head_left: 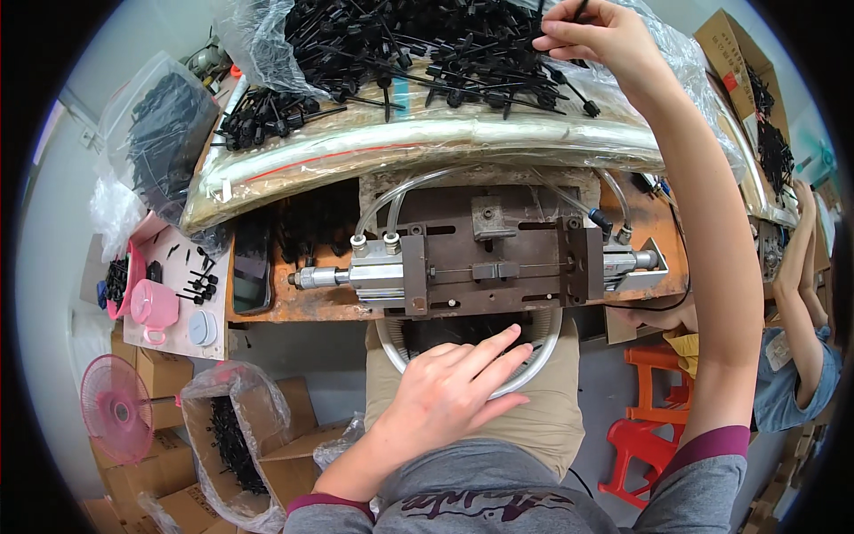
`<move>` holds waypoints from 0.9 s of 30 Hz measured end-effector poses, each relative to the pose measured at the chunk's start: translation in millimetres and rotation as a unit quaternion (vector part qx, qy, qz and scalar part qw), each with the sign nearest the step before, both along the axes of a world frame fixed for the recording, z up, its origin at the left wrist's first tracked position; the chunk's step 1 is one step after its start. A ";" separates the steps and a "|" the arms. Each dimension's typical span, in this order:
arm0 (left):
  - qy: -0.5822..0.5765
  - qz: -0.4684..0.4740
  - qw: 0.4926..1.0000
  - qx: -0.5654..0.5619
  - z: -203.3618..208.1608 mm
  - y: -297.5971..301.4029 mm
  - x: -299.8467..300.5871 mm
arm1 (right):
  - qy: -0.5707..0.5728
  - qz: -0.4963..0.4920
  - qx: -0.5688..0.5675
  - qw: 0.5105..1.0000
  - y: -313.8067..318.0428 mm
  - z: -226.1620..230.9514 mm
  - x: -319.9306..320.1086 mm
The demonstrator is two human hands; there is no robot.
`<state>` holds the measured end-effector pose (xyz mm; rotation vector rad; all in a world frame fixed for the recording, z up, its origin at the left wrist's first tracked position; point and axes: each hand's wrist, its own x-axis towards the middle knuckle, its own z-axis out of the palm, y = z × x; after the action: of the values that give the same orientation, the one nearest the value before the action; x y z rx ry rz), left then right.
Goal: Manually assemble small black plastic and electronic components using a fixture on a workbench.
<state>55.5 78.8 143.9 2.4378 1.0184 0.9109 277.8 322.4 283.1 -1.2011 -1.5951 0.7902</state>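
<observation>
My right hand (600,36) reaches to the far edge of a heap of black plastic parts with thin stems (471,40). Its fingers are closed in a pinch on one black stemmed part (581,11); most of that part is hidden or out of view. Over my lap, my left hand (449,383) holds nothing, with fingers stretched out and slightly spread. Beneath those fingers runs a pale curved hose (536,363). Between my hands stands a brown metal fixture (489,240), with a silver air cylinder on its left (378,271) and another on its right (623,262).
The heap lies on a plastic-wrapped raised surface (356,147) behind the fixture. At left are a pink mug (156,304), a pink fan (116,408) and a lined carton of black parts (236,445). Red stools (636,458) and another person's arm (792,267) are at right.
</observation>
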 end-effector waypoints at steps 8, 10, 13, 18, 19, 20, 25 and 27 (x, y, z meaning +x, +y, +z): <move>-0.042 0.020 0.998 0.035 1.0 1.0 1.6 | -0.010 -0.043 0.074 0.996 6.4 4.6 10.8; -0.047 0.025 0.998 0.039 2.6 1.9 0.4 | 0.001 -0.044 0.083 0.996 4.9 4.0 8.3; -0.052 0.028 0.997 0.049 0.9 1.9 -1.5 | -0.071 -0.060 0.185 0.978 -12.3 4.7 -3.8; -0.068 0.042 0.995 0.061 1.6 0.2 -1.3 | -0.085 -0.045 0.231 0.968 -15.0 -1.9 -8.8; -0.073 0.044 0.995 0.061 1.8 0.4 -1.3 | -0.069 -0.044 0.224 0.971 -12.6 -3.2 -7.4; -0.076 0.049 0.994 0.062 2.5 0.7 -1.5 | -0.054 -0.043 0.216 0.974 -10.2 -3.6 -6.2; -0.089 0.067 0.991 0.075 6.6 1.8 -4.5 | 0.080 -0.041 0.136 0.987 3.0 0.8 6.3; -0.108 0.070 0.988 0.090 7.4 5.4 -5.6 | 0.123 -0.025 0.121 0.985 1.3 4.0 13.8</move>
<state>50.0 84.2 151.4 2.3646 1.0780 1.3356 291.6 323.7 287.1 -0.9279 -1.4056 0.6625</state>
